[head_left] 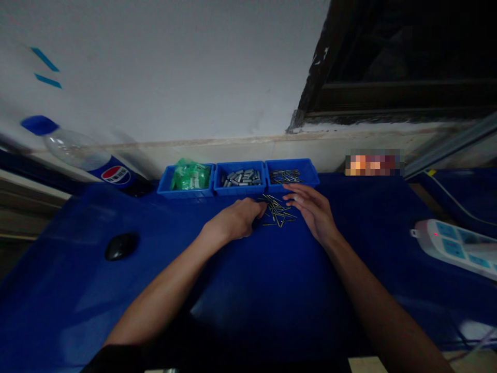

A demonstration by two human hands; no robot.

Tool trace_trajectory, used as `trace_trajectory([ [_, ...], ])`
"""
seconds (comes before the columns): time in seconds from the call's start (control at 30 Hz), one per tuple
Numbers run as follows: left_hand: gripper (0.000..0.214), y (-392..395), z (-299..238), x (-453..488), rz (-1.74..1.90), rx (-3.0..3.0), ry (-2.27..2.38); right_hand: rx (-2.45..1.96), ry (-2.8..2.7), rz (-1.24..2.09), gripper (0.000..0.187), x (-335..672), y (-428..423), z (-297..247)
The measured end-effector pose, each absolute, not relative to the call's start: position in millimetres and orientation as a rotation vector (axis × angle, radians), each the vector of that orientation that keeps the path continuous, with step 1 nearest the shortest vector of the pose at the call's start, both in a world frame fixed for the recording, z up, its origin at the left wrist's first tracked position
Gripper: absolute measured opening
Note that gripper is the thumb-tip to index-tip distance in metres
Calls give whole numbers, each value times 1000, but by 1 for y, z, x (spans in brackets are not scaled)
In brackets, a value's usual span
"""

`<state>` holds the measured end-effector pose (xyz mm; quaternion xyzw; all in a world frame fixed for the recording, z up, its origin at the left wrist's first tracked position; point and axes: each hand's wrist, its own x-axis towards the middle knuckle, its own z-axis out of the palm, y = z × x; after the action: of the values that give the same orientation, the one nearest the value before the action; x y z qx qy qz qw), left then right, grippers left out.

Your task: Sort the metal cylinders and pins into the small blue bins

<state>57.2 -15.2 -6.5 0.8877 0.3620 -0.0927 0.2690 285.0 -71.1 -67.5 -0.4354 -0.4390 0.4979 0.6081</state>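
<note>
A loose pile of thin, shiny metal pins [277,211] lies on the blue table, between my two hands; they may be drill bits, but they are too small to tell. My left hand [243,216] rests at the pile's left edge with its fingers curled in, and what they hold, if anything, is hidden. On the right side, my right hand [313,210] is open, its fingers stretched toward the pins and apart from one another. Just behind the pile, a blue bin [308,168] contains more of the same pins.
Beside it stand a blue bin [240,190] of short silvery metal cylinders and another [186,195] with green plastic packets [191,175]. A Pepsi bottle [116,173] and black mouse [121,246] are at left. A white power strip [458,246] lies right.
</note>
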Motion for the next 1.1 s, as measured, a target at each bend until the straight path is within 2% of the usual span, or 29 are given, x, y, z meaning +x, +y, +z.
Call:
trace_trajectory([
  [0.1,34,-17,4,58,-291,2453,996,-992,-997,1159,26,285,-71,-67],
  [0.27,51,-24,18,57,-497,2560,1130,-996,-1012,1167,26,287,-71,-68],
  [0.47,62,-22,6,55,-576,2469,1145,-991,-1015,1189,26,288,-72,-70],
  [0.7,45,-15,-7,53,-310,2486,1041,-1006,-1016,1198,28,289,-71,-71],
  [0.83,46,-10,-10,54,4,2435,899,-1003,-1006,1196,26,289,-70,-72],
  [0.97,37,-8,-12,60,344,2371,826,-1033,-1043,1177,22,288,-69,-75],
  [1.1,34,-7,-15,64,479,2326,791,-1083,-1103,1154,20,288,-69,-78],
])
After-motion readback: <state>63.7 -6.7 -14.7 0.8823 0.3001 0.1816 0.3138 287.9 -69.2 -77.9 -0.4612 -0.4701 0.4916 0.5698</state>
